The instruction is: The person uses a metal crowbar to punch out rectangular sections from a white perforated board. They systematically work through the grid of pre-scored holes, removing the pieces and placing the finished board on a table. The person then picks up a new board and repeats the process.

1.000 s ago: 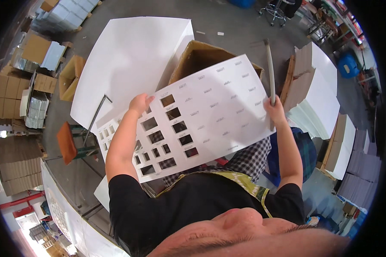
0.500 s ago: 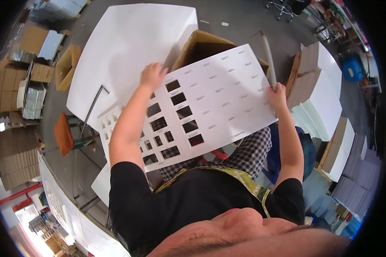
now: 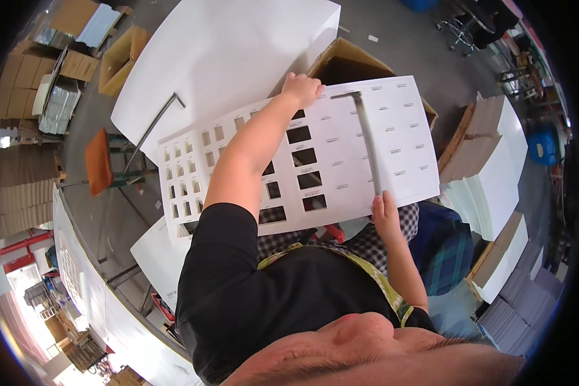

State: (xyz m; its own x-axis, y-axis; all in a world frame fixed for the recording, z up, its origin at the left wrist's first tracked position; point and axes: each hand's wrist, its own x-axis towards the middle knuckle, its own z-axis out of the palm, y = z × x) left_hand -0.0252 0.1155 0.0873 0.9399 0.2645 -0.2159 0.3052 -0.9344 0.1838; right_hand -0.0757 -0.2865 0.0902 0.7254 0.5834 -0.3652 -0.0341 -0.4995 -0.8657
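Note:
A large white printed cardboard sheet lies tilted across my lap and a brown cardboard box. Rectangular cutouts pass through its left and middle parts; its right part bears small printed labels with the panels still in place. My left hand grips its far edge, fingers curled over it. My right hand is closed round the lower end of a long, thin hammer-like tool, whose narrow crosswise head points left over the uncut right part. Whether the head touches the sheet I cannot tell.
The open brown box stands under the sheet's far edge. A big white board stack is beyond to the left, near a bent metal bar. Stacked boards stand at right; an orange-seated stool is at left.
My right hand has left the sheet's right edge and brought the tool left and nearer, over the sheet. My left hand has shifted right along the far edge.

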